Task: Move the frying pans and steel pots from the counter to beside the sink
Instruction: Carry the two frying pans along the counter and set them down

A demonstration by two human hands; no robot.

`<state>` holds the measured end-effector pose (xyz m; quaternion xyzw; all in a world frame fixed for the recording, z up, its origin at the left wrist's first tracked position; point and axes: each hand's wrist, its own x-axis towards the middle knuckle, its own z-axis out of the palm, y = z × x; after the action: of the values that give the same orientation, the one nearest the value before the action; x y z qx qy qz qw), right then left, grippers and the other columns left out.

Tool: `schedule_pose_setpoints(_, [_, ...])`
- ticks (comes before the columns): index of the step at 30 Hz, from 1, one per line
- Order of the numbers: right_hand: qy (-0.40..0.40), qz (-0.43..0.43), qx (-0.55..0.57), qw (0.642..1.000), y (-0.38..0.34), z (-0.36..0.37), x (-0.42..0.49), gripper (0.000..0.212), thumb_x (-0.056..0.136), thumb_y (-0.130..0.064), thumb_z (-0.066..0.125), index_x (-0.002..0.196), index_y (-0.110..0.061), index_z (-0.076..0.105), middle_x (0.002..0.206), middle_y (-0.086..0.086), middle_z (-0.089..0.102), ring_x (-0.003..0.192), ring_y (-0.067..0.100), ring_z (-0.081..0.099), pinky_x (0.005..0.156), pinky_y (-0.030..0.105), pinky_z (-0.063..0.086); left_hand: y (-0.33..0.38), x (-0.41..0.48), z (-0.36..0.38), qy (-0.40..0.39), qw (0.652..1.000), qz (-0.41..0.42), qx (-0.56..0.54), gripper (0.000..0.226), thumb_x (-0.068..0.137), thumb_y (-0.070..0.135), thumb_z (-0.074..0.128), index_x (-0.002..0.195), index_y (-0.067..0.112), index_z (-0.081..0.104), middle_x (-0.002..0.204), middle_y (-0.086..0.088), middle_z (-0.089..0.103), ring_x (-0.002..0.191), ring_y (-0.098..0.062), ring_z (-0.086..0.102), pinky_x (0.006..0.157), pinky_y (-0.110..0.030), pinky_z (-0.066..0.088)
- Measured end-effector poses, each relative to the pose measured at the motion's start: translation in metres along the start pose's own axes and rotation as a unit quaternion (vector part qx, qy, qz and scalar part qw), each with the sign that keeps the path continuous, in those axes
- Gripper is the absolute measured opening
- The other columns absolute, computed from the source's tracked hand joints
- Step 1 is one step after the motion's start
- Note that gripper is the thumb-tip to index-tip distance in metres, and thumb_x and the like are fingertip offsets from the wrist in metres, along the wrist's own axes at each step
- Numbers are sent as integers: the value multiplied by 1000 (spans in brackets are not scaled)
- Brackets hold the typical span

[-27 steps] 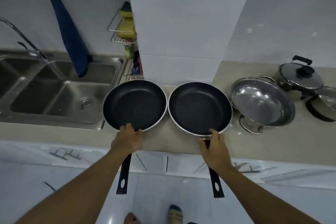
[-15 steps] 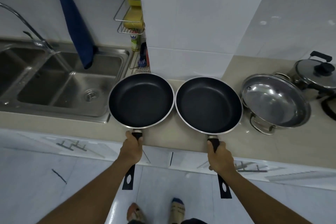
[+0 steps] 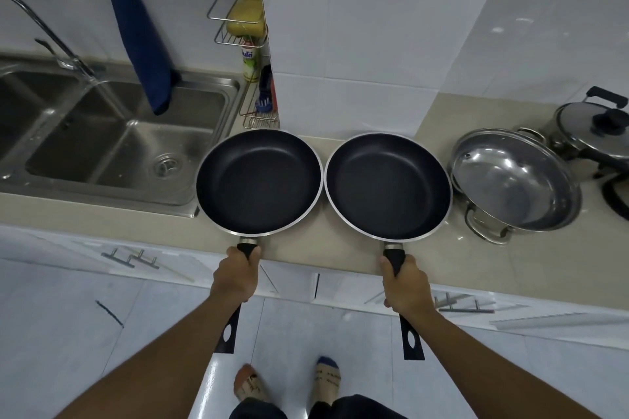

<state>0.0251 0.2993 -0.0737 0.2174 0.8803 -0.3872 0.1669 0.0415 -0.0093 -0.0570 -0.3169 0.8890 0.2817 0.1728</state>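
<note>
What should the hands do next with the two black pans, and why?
Probably let go. The left hand and right hand each grip a handle, and the left frying pan and right frying pan already sit beside the sink, while the steel pot waits.

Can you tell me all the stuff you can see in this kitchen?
frying pans: 2, black, side by side on the counter
open steel pot: 1, silver, right of the pans
lidded pot: 1, silver, far right
sink: 1, steel, left
tap: 1, silver, over the sink
cloth: 1, dark blue, hanging on the wall
sponges: yellow, in the wire rack
hands: 2, each gripping a pan handle
</note>
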Motion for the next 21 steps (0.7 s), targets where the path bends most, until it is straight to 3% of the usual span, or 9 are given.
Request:
schedule_pose_setpoints(3, [-3,6,9,1000,0,0,1,37,101,-44,53,108,-8,48,90,18,67,78,36,70,66,45,62,1,-1,-3,-8,1000,-8,-25,55,99,58,40,101,3,48,82,-14,63,56,-30,67,39,-31,50])
schedule_pose_setpoints(7, [-3,19,17,1000,-1,0,2,36,100,-43,54,107,-8,49,88,17,65,73,35,67,64,46,61,0,-5,-5,12,997,-9,-71,54,97,57,45,90,5,56,78,-12,64,60,-28,66,39,-29,49])
schedule_pose_setpoints(13, [44,-15,39,998,-4,7,-6,35,100,-43,55,104,-9,56,82,7,61,73,23,63,68,43,60,-3,-13,-12,46,990,-11,-136,48,95,54,54,82,8,56,76,-9,61,75,-30,64,71,-47,61])
schedule_pose_setpoints(18, [43,-34,34,998,-8,14,-24,33,99,-42,57,99,-10,58,80,3,62,80,28,65,73,42,57,-29,-25,-18,62,985,-19,-162,51,95,54,55,78,6,58,71,-9,62,67,-26,63,64,-45,61])
schedule_pose_setpoints(21, [33,-36,30,998,-14,27,-44,35,99,-43,58,97,-8,60,84,10,66,81,31,66,74,45,59,-54,-32,-31,80,983,-18,-163,52,95,54,55,71,7,56,66,-9,61,61,-25,61,60,-44,60])
